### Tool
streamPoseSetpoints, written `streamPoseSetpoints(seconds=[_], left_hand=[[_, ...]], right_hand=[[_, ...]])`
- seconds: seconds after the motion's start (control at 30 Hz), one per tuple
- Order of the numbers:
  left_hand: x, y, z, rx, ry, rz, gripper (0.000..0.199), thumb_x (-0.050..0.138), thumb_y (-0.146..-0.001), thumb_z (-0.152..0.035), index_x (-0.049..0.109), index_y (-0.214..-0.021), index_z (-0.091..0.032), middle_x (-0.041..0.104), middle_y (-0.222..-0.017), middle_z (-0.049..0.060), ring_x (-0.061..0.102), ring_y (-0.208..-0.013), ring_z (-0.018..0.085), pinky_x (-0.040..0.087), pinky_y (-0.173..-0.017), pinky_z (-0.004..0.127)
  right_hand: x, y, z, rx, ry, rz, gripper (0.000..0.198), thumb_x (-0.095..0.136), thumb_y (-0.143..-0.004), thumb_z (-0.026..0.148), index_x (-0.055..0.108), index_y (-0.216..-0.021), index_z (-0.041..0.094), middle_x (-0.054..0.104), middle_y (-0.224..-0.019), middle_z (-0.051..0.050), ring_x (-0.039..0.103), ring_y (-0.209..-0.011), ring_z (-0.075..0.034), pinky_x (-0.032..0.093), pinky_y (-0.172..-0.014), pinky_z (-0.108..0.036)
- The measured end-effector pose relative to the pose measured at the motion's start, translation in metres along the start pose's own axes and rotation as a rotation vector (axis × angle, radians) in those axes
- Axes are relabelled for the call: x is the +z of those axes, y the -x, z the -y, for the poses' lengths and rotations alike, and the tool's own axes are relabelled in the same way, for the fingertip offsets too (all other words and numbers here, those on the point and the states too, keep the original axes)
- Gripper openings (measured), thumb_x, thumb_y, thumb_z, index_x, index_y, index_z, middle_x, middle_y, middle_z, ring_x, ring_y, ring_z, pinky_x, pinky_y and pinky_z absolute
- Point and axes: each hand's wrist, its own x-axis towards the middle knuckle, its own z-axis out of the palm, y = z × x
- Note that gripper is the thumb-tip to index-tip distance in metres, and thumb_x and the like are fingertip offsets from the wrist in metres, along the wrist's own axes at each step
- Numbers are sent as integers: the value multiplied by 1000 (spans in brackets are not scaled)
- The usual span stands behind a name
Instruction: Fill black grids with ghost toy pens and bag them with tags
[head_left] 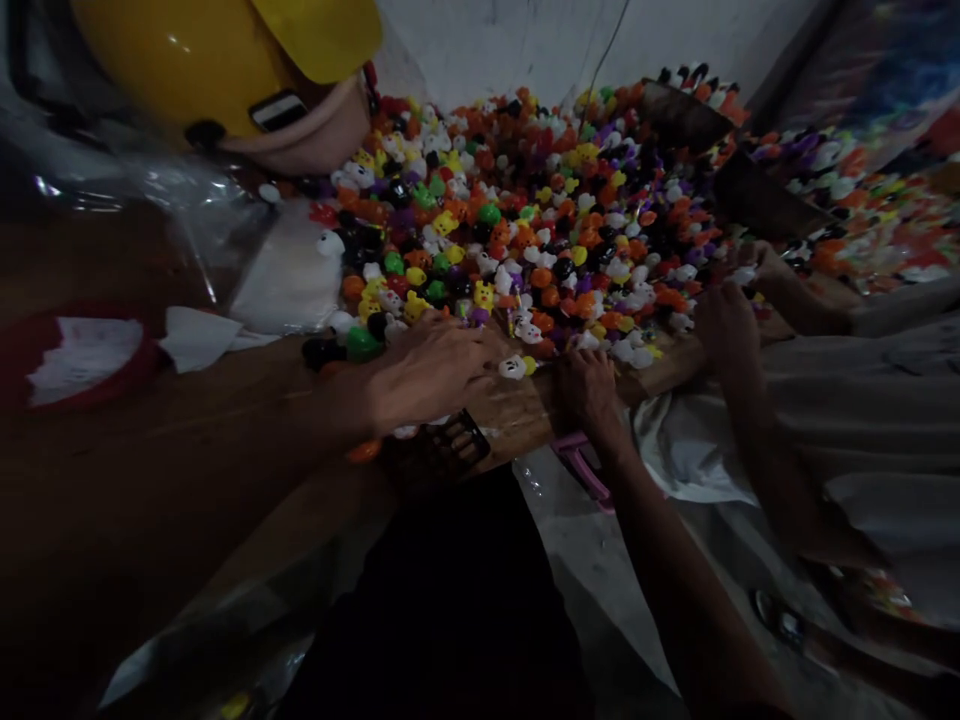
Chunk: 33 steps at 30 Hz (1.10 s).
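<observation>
My left hand (pixel 439 365) reaches over the front edge of a pile of small plastic animal-head toys (pixel 525 230), palm down, its fingers loosely stretched and apart. My right hand (pixel 589 385) is at the table edge against the pile, fingers curled in; whatever they hold is hidden. Between the hands, a white toy head (pixel 513 367) with a yellow part beside it lies on the wooden table (pixel 517 410). Below my left wrist is a dark slotted tray (pixel 450 440), partly covered by the arm. A yellow giraffe-like head (pixel 484 294) lies just beyond my left fingers.
To the right, a co-worker's hands (pixel 731 310) work at the pile. A yellow helmet-like object (pixel 187 70) in a pink basin (pixel 322 140) stands back left. Clear plastic bags (pixel 289 270) and a red bowl (pixel 142 360) of white slips lie left. A pink stool (pixel 581 470) is below the edge.
</observation>
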Motion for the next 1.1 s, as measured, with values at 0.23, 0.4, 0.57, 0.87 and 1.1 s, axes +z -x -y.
streamPoseSetpoints(seconds=[0.23, 0.4, 0.57, 0.87, 1.1], left_hand=[[-23, 0, -8, 16, 56, -162, 21, 53, -97, -29, 72, -93, -21, 75, -97, 8, 72, -97, 28, 54, -93, 42], [-23, 9, -27, -102, 230, -300, 23, 55, -95, -29, 76, -101, -22, 79, -101, 7, 76, -93, 27, 58, -82, 37], [-14, 13, -41, -164, 541, -353, 50, 68, -90, -31, 63, -139, -19, 78, -120, 11, 77, -102, 27, 61, -86, 37], [-15, 41, -81, 36, 532, -173, 26, 68, -92, -38, 75, -113, -26, 74, -71, -1, 73, -65, 21, 52, -58, 27], [6, 117, -88, -2, 334, -238, 54, 72, -93, -36, 59, -145, -27, 72, -136, 5, 72, -120, 24, 55, -104, 33]], right_hand=[[-22, 0, -4, 39, -68, -104, 22, 65, -95, 37, 77, -91, 19, 72, -87, -10, 59, -85, -24, 46, -82, -39], [-64, 14, 25, 13, -191, -193, 22, 62, -95, 36, 77, -95, 19, 74, -89, -9, 63, -81, -23, 49, -79, -37], [-105, 43, 78, 2, -289, -235, 19, 65, -94, 38, 74, -96, 22, 71, -86, -4, 60, -73, -20, 50, -77, -34], [-125, 121, 143, -101, -501, 6, 22, 56, -101, 40, 66, -103, 20, 72, -90, -4, 63, -73, -17, 55, -71, -30], [-93, 181, 133, -47, -623, 118, 28, 61, -98, 42, 75, -108, 19, 78, -99, -8, 70, -87, -23, 56, -82, -37]])
